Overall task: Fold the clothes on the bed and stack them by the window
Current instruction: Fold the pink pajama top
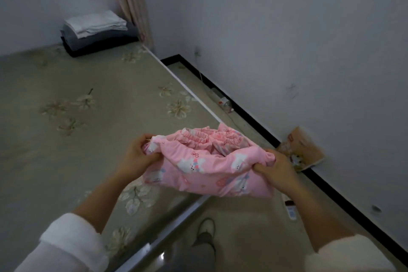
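A folded pink garment point(205, 168) with white animal prints and gathered elastic edges hangs in the air over the bed's near right corner. My left hand point(138, 154) grips its left end and my right hand point(276, 168) grips its right end. At the far end of the bed point(72, 121), against the wall beside the curtain, lies a stack of folded clothes point(97, 33): white pieces on top, grey and black ones below.
A pale curtain point(130, 0) hangs at the far corner. Right of the bed runs a narrow floor strip along a white wall with black skirting. A plastic bottle point(225, 102), an orange package point(302, 148) and a power strip point(290, 208) lie there. My foot point(205, 229) stands by the bed frame.
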